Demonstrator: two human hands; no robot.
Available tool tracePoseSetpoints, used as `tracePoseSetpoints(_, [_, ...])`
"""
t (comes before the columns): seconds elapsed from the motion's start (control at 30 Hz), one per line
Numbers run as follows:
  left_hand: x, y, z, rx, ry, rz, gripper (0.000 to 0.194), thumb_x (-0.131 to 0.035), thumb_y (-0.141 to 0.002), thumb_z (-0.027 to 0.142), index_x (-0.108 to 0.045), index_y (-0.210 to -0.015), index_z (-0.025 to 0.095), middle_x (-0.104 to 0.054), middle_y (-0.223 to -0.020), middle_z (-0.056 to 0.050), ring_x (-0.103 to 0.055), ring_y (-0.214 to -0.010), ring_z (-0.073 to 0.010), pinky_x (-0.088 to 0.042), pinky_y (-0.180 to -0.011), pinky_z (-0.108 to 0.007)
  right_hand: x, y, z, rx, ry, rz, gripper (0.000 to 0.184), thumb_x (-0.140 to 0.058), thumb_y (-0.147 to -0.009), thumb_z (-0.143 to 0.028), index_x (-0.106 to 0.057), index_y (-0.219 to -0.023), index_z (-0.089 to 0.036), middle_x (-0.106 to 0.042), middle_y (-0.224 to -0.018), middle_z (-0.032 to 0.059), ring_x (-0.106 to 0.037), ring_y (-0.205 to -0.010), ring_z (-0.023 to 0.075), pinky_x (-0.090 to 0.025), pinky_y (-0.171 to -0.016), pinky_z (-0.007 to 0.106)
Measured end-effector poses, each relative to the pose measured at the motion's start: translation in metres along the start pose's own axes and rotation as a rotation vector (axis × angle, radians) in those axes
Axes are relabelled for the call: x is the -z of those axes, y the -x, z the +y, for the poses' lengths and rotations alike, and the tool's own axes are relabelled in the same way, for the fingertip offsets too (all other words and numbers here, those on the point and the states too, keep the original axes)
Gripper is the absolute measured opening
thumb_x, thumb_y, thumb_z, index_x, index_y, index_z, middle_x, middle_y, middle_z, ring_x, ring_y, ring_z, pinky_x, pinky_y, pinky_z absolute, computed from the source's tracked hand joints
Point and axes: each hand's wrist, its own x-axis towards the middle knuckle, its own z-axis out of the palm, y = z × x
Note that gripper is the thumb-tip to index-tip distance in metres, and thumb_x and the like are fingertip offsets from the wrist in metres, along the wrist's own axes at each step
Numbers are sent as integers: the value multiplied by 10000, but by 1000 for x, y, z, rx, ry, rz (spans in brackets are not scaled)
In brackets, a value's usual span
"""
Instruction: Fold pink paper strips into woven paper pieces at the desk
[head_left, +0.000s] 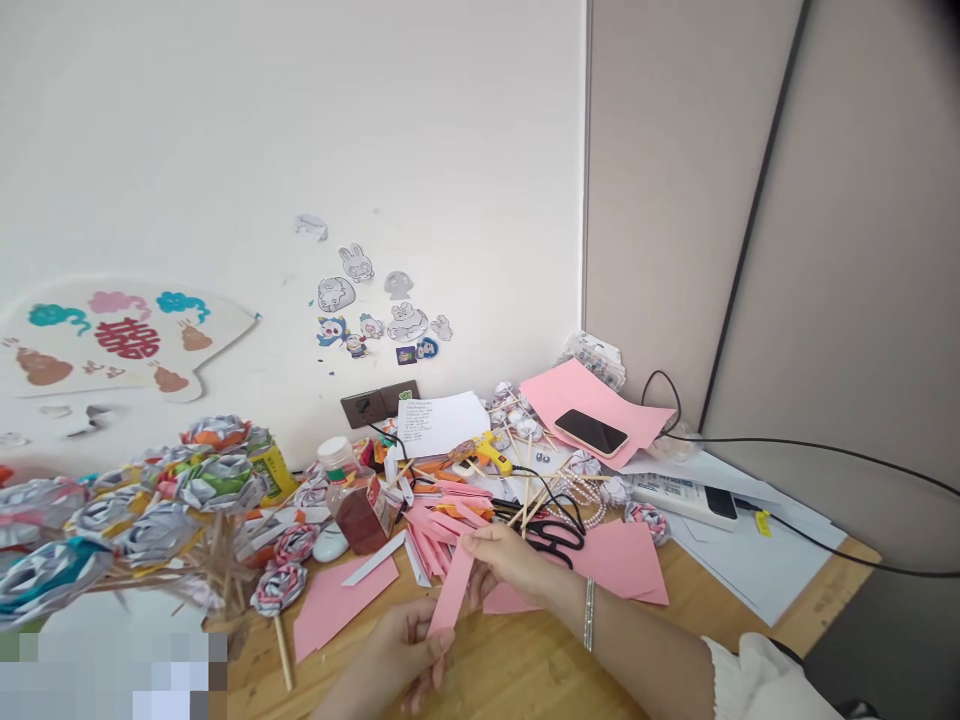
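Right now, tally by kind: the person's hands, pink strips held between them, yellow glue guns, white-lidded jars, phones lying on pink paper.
Hands, left hand and right hand: 2
Held pink strip: 1
Glue gun: 1
Jar: 1
Phone on pink paper: 1
Total: 6

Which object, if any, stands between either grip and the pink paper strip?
Nothing visible does. The left grip holds the pink paper strip at its near end, and the right grip holds its far end; both touch it directly.
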Motion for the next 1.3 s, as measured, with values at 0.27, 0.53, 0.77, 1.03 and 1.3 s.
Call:
tracePoseSetpoints(0.27, [2,8,14,-40,-47,-12,226,-557,-668,369,-489,-676,153,-562,-515,49,-345,-335,-28,-243,-338,-158,4,-3,4,149,256,109,447,-413,-765,-526,-441,-524,-150,-465,-378,-36,-364,-296,50,-283,-337,171])
tracePoseSetpoints(0.53, [18,15,6,-31,0,-50,239,-559,-693,364,-560,-630,134,-536,-423,60,-419,-282,-38,-270,-303,-148,5,-2,1,287,262,185,458,-406,-788,-489,-412,-470,-159,-362,-359,-54,-314,-331,53,-223,-375,194])
tracePoseSetpoints(0.77, [25,11,5,-19,138,36,305,-564,-687,431,-581,-629,132,-662,-568,-26,-567,-398,-104,-400,-382,-191,3,7,-12,308,299,131,452,-353,-817,-484,-409,-516,-152,-368,-420,-47,-330,-389,57,-244,-413,196])
tracePoseSetpoints(1.03, [-11,15,19,51,532,23,229,-642,-651,354,-577,-763,165,-624,-539,3,-568,-499,-127,-453,-540,-262,-11,15,-9,269,376,-79,381,-478,-748,-483,-498,-606,-130,-363,-525,-48,-318,-473,53,-235,-421,177])
tracePoseSetpoints(1.3, [-17,8,9,-8,524,89,358,-603,-610,514,-566,-701,170,-590,-572,9,-505,-516,-100,-381,-500,-207,-12,13,-8,217,176,-39,299,-587,-683,-431,-552,-701,-135,-463,-625,-21,-414,-558,76,-327,-510,190])
